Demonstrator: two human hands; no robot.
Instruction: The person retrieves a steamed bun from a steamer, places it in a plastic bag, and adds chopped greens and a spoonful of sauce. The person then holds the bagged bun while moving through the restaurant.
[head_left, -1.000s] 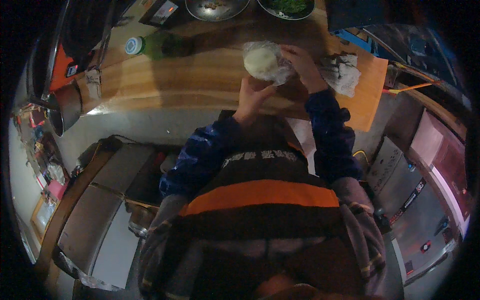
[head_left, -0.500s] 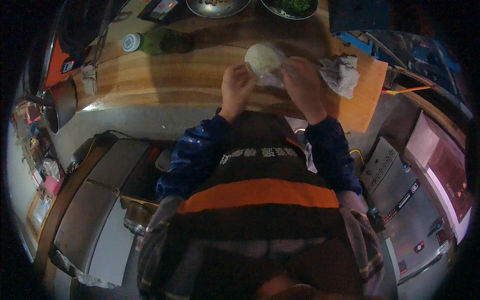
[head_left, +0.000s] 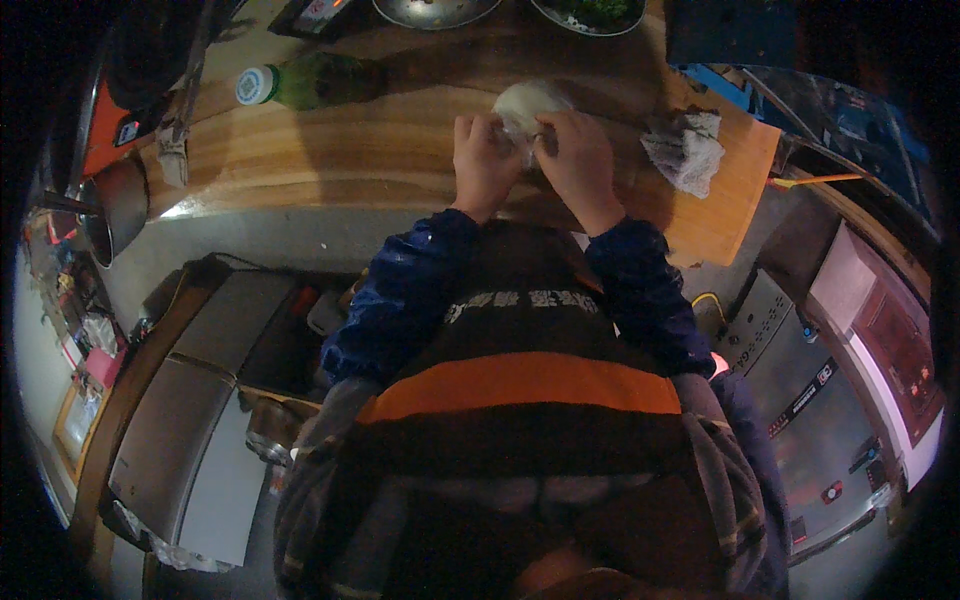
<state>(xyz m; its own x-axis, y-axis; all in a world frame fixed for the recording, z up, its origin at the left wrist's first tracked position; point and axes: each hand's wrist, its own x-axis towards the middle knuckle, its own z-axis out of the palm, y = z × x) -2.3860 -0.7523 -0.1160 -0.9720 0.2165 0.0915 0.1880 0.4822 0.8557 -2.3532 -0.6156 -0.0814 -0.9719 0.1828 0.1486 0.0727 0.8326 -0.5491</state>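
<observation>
Wood grain runs left to right across the table, dimly lit, with a green bottle lying on its side at the left. At the far edge of view are a shallow metal bowl and, to its right, a bowl of greens; a crumpled cloth lies toward the right end. Your pale round piece sits in clear plastic, just beyond your fingertips and well to the right of the bottle. Whether it rests on the wood or is held slightly above, you cannot tell from this view.

You seem to be working the thin plastic at the near side of the piece. To do that well, use the fingertips only, take a small fold on each side, and pull gently and evenly so that the film does not tear. Avoid pressing the piece itself, since it looks soft and would probably dent. Letting the table take its weight would help, and matching the height of both wrists should stop it from rolling.

Your right hand has its grip nearly closed, thumb and forefinger apparently pinching the plastic. Your left hand is beside it, fingers curled inward near the film; its fingertips are partly hidden, so whether that grip pinches anything you cannot tell.
</observation>
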